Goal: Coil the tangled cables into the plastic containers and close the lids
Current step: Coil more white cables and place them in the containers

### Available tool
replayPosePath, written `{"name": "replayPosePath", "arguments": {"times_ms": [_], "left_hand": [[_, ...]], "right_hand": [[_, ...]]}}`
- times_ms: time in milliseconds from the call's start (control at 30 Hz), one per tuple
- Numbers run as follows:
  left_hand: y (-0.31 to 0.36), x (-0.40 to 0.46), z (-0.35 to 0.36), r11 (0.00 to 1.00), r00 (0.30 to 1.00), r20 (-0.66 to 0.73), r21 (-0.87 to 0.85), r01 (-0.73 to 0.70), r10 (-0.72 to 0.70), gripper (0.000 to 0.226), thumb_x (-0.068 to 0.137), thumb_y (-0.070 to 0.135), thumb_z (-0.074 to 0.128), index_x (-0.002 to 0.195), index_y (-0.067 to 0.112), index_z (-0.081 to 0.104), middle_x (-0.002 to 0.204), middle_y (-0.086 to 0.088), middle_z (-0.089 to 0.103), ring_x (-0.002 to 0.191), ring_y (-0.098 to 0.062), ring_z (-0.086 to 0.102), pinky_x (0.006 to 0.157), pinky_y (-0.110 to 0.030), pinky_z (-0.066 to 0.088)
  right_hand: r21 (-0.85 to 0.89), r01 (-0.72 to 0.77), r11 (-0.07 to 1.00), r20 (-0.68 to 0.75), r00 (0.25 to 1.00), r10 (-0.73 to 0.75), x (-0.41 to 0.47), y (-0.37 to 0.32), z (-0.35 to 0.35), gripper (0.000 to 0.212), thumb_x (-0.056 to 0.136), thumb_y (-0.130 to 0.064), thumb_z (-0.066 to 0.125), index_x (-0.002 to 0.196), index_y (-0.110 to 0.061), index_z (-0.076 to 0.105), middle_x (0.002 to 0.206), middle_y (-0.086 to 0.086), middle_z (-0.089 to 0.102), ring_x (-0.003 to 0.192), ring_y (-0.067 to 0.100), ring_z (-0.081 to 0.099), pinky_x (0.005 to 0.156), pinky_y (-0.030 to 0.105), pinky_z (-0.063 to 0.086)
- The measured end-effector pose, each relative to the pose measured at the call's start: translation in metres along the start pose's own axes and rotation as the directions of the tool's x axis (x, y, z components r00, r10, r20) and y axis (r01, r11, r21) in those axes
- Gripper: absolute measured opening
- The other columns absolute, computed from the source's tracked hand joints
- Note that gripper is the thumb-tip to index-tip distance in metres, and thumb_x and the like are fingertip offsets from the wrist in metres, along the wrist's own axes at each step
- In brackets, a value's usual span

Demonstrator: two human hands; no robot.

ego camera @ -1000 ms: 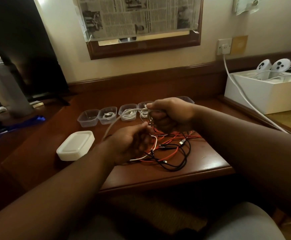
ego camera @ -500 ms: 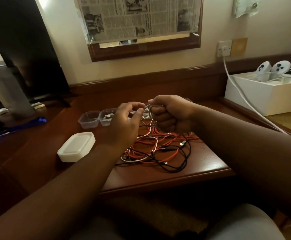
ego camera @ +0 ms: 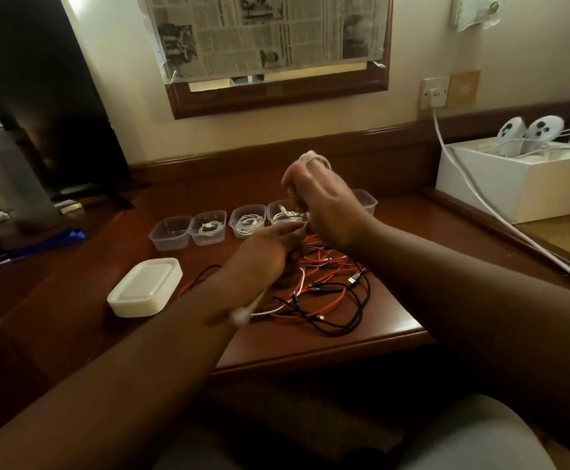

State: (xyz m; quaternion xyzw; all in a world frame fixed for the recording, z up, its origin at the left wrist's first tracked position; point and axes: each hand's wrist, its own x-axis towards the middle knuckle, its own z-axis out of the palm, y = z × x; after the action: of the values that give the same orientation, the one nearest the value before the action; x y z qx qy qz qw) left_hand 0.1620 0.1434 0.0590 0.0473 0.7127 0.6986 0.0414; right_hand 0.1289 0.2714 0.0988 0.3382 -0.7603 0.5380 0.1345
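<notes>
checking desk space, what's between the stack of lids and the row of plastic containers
In the head view, only bare wood of the desk separates the stack of lids from the row of containers.

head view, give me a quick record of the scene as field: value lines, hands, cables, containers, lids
right hand: raised above the tubs, white cable looped around its fingers
left hand: low over the pile, pinching the same white cable, whose loose end trails by the forearm
cable pile: red, black and white cables tangled on the desk
containers: a row of clear tubs, all open; leftmost looks empty, next three hold white cables, the far right one is partly hidden
lids: white stack left of the pile, none fitted
</notes>
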Motion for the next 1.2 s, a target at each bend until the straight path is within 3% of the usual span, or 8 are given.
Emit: {"name": "replayPosePath", "arguments": {"times_ms": [67, 167, 300, 400, 600, 900, 1067, 1200], "left_hand": [[0.002, -0.001, -0.005, 0.936, 0.989, -0.007, 0.324, -0.138, 0.148, 0.029, 0.102, 0.013, 0.049, 0.086, 0.028, 0.067, 0.061, 0.002, 0.049, 0.045, -0.013, 0.038, 0.043, -0.027, 0.031], [0.004, -0.003, -0.019, 0.535, 0.894, 0.103, 0.769, -0.350, 0.437, 0.019, 0.100, 0.011, 0.053, 0.093, 0.021, 0.067, 0.085, -0.005, 0.068, 0.071, -0.025, 0.063, 0.062, -0.043, 0.050], [0.002, -0.001, -0.035, 0.156, 0.711, 0.168, 0.917, -0.366, 0.682, 0.017, 0.094, 0.028, 0.066, 0.099, 0.011, 0.066, 0.080, -0.004, 0.068, 0.067, -0.017, 0.064, 0.056, -0.026, 0.047], [0.001, 0.002, -0.041, 0.234, 0.711, 0.143, 0.884, -0.405, 0.689, 0.041, 0.087, 0.045, 0.069, 0.111, 0.015, 0.055, 0.072, 0.004, 0.060, 0.058, -0.003, 0.056, 0.050, -0.017, 0.041], [-0.009, 0.011, -0.048, 0.328, 0.764, 0.193, 0.819, -0.471, 0.616, 0.057, 0.086, 0.063, 0.055, 0.125, 0.022, 0.060, 0.098, 0.002, 0.072, 0.086, -0.010, 0.070, 0.072, -0.043, 0.058], [-0.029, 0.041, -0.045, 0.265, 0.708, 0.058, 0.903, -0.337, 0.704, 0.056, 0.090, 0.064, 0.038, 0.100, 0.013, 0.062, 0.079, 0.000, 0.065, 0.070, -0.019, 0.064, 0.058, -0.040, 0.053], [-0.045, 0.071, -0.053, 0.426, 0.739, 0.033, 0.799, -0.424, 0.673, 0.035, 0.098, 0.050, 0.048, 0.077, 0.023, 0.055, 0.063, 0.012, 0.049, 0.055, -0.004, 0.050, 0.050, -0.027, 0.040], [-0.053, 0.094, -0.060, 0.649, 0.836, -0.053, 0.658, -0.382, 0.546, 0.046, 0.097, 0.054, 0.050, 0.082, 0.013, 0.068, 0.074, -0.006, 0.066, 0.070, -0.015, 0.064, 0.062, -0.041, 0.053]], "right_hand": [[-0.253, 0.027, 0.967, 0.046, 0.999, -0.016, -0.003, 0.009, 0.004, 0.036, 0.105, -0.037, 0.033, 0.102, -0.009, 0.055, 0.092, 0.002, 0.058, 0.083, 0.011, 0.054, 0.071, 0.029, 0.045], [-0.402, 0.025, 0.915, 0.099, 0.995, 0.016, -0.006, 0.015, 0.010, 0.032, 0.105, -0.040, 0.033, 0.092, -0.017, 0.051, 0.086, -0.005, 0.054, 0.079, 0.005, 0.050, 0.067, 0.026, 0.038], [-0.438, -0.062, 0.897, 0.159, 0.977, 0.145, -0.004, 0.014, 0.011, 0.035, 0.107, -0.036, 0.029, 0.089, -0.019, 0.054, 0.082, -0.004, 0.054, 0.074, 0.007, 0.050, 0.062, 0.026, 0.038], [-0.395, -0.157, 0.905, 0.336, 0.892, 0.302, -0.003, 0.008, 0.006, 0.037, 0.108, -0.034, 0.024, 0.089, -0.021, 0.053, 0.074, 0.000, 0.050, 0.062, 0.011, 0.047, 0.056, 0.024, 0.038], [-0.069, -0.308, 0.949, 0.492, 0.817, 0.302, -0.002, 0.023, -0.001, 0.049, 0.106, -0.034, 0.031, 0.067, -0.011, 0.050, 0.058, 0.004, 0.044, 0.048, 0.015, 0.037, 0.050, 0.030, 0.032], [-0.026, -0.176, 0.984, 0.103, 0.979, 0.178, 0.008, 0.059, 0.024, 0.047, 0.105, -0.035, 0.037, 0.069, -0.014, 0.057, 0.059, 0.002, 0.055, 0.050, 0.013, 0.049, 0.051, 0.030, 0.040], [-0.003, -0.125, 0.992, 0.083, 0.989, 0.125, 0.019, 0.084, 0.033, 0.043, 0.107, -0.031, 0.031, 0.087, -0.008, 0.061, 0.084, 0.011, 0.065, 0.077, 0.020, 0.062, 0.068, 0.030, 0.048], [0.451, -0.568, 0.688, 0.372, 0.821, 0.434, 0.042, 0.109, 0.022, 0.043, 0.106, -0.033, 0.030, 0.086, -0.008, 0.059, 0.065, 0.000, 0.056, 0.061, 0.011, 0.053, 0.063, 0.025, 0.041]]}}
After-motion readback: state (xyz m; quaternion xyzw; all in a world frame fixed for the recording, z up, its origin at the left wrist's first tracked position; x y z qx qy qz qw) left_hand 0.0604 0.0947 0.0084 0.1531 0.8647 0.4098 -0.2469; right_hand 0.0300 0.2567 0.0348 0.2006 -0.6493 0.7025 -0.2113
